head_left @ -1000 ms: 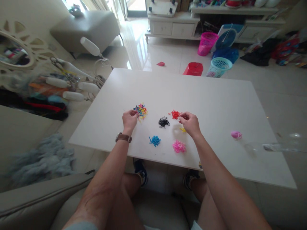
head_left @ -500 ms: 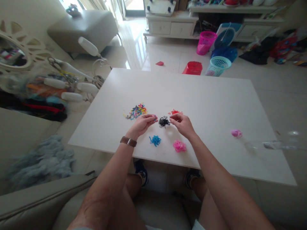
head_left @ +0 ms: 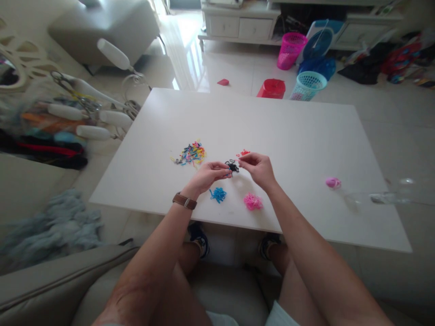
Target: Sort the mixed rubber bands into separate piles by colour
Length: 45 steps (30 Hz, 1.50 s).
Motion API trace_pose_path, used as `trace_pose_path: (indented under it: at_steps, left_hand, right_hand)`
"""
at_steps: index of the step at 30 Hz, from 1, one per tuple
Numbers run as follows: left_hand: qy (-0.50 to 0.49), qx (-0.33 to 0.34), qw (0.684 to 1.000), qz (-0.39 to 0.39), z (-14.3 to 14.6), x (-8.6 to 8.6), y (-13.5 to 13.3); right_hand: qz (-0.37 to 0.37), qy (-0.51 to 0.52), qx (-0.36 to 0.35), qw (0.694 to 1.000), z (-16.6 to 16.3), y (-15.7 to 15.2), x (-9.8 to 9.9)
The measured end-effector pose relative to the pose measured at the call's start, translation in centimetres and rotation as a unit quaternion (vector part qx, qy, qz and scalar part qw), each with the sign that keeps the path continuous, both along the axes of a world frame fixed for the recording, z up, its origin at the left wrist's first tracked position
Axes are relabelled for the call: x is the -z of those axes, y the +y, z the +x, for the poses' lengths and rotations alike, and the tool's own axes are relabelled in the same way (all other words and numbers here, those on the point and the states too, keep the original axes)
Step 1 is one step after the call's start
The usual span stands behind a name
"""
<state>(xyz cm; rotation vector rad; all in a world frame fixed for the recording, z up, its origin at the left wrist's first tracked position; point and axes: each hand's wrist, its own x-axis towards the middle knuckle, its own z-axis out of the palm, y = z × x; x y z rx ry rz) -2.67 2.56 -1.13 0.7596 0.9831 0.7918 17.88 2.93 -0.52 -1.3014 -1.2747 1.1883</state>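
Small rubber bands lie in heaps on a white table [head_left: 299, 136]. A mixed-colour heap [head_left: 190, 154] is at the left, a black heap [head_left: 232, 166] in the middle, a red heap [head_left: 243, 153] behind it, a blue heap [head_left: 218, 194] and a pink heap [head_left: 253, 201] nearer me. My left hand [head_left: 209, 174], with a brown watch at the wrist, pinches its fingers at the black heap's left edge. My right hand [head_left: 258, 168] pinches just right of the black heap, partly covering the red one. What either pinch holds is too small to make out.
A lone pink clump [head_left: 333, 183] and a clear plastic bottle lying down [head_left: 384, 197] sit at the table's right. On the floor beyond are a red tub [head_left: 272, 88], a teal basket [head_left: 307, 85] and a pink basket [head_left: 291, 49]. Clutter and white handles lie at the left.
My left hand left the mixed-colour heap and came right to the black heap. My right hand drew left from the red heap to meet it. The view tilted down a little.
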Motion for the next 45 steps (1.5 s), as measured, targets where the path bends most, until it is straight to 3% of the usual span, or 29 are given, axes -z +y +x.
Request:
trace_pose_path:
  at_steps: [4,6,8,10,13,15,18,24,26,28,31,35,39,45]
  left_hand:
    - [0.026,-0.063,0.998,-0.003,-0.3,0.0,0.3]
    - [0.031,-0.089,0.996,-0.002,-0.5,0.0,0.5]
    - [0.038,-0.098,0.994,0.002,-0.6,0.0,0.6]
    - [0.043,-0.097,0.994,0.006,-0.6,0.1,0.6]
    - [0.041,-0.097,0.994,0.007,-0.6,0.0,0.6]
    - [0.037,-0.097,0.995,0.005,-0.6,0.0,0.5]
    - [0.036,-0.098,0.995,0.004,-0.6,0.0,0.5]
    - [0.059,-0.087,0.994,0.013,-0.6,0.2,0.5]
    - [0.066,-0.086,0.994,0.015,-0.6,0.3,0.5]
    - [0.071,-0.087,0.994,0.020,-0.5,0.3,0.5]
    - [0.064,-0.085,0.994,0.018,-0.2,0.3,0.3]
    - [0.032,-0.065,0.997,-0.002,0.5,0.4,-0.1]
    - [0.016,-0.025,1.000,0.005,1.1,0.6,-0.5]
    - [0.001,0.017,1.000,0.004,1.2,0.7,-0.7]
  right_hand:
    - [0.010,-0.043,0.140,0.989,3.2,1.4,0.5]
    - [-0.015,-0.080,0.139,0.987,4.7,1.6,0.6]
    - [-0.068,-0.129,0.064,0.987,5.8,1.3,0.5]
    - [-0.127,-0.174,-0.065,0.974,6.4,0.6,0.2]
    - [-0.207,-0.197,-0.254,0.924,6.9,-0.2,-0.2]
    - [-0.261,-0.191,-0.317,0.892,7.2,-0.6,-0.2]
    - [-0.325,-0.183,-0.337,0.864,7.8,-1.1,0.3]
    - [-0.398,-0.195,-0.278,0.853,7.4,-2.1,2.0]
    - [-0.383,-0.236,-0.295,0.843,7.1,-2.0,2.0]
    - [-0.321,-0.287,-0.294,0.853,6.8,-1.5,1.5]
    - [-0.175,-0.330,-0.220,0.901,5.9,-0.9,0.4]
    - [-0.042,-0.236,-0.160,0.958,4.0,-0.8,-0.5]
    - [-0.020,-0.112,-0.157,0.981,2.1,-1.1,-0.7]
    - [-0.007,-0.047,-0.197,0.979,1.1,-1.1,-0.4]
